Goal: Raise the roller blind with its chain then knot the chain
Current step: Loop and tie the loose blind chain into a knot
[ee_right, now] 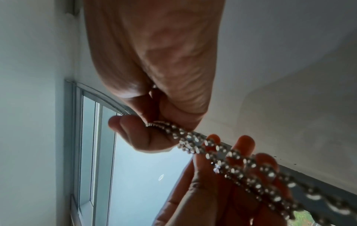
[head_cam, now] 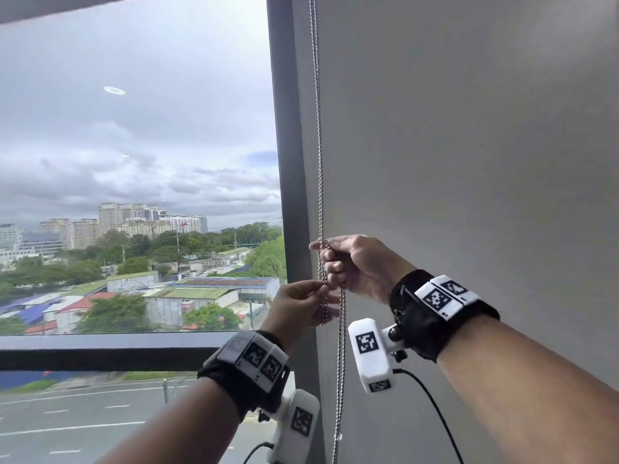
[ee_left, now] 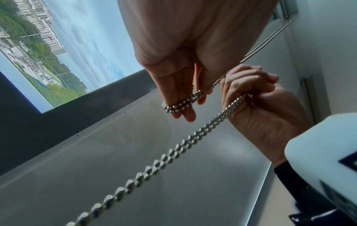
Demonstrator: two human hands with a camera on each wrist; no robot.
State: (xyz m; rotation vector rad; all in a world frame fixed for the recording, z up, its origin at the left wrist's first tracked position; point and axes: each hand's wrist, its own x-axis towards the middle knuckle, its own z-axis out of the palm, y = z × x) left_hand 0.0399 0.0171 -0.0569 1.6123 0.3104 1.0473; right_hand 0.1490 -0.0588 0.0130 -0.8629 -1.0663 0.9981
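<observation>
A silver bead chain (head_cam: 317, 135) hangs doubled down the window frame's right side. My right hand (head_cam: 326, 259) grips both strands in a curled fist at about sill height. Just below it, my left hand (head_cam: 321, 293) pinches a short loop of the chain between thumb and fingers. In the left wrist view that chain loop (ee_left: 183, 104) lies across the left hand's fingertips (ee_left: 188, 116), and the right hand (ee_left: 257, 97) holds the long strands beside them. The slack chain (head_cam: 341, 370) drops below both hands. The blind's bottom edge (head_cam: 60, 10) shows only at the top left.
A dark window frame post (head_cam: 289, 169) stands just left of the chain, with a grey wall (head_cam: 469, 145) to its right. A dark sill rail (head_cam: 100, 351) crosses below the glass. Wrist cameras and a cable (head_cam: 432, 403) hang under both arms.
</observation>
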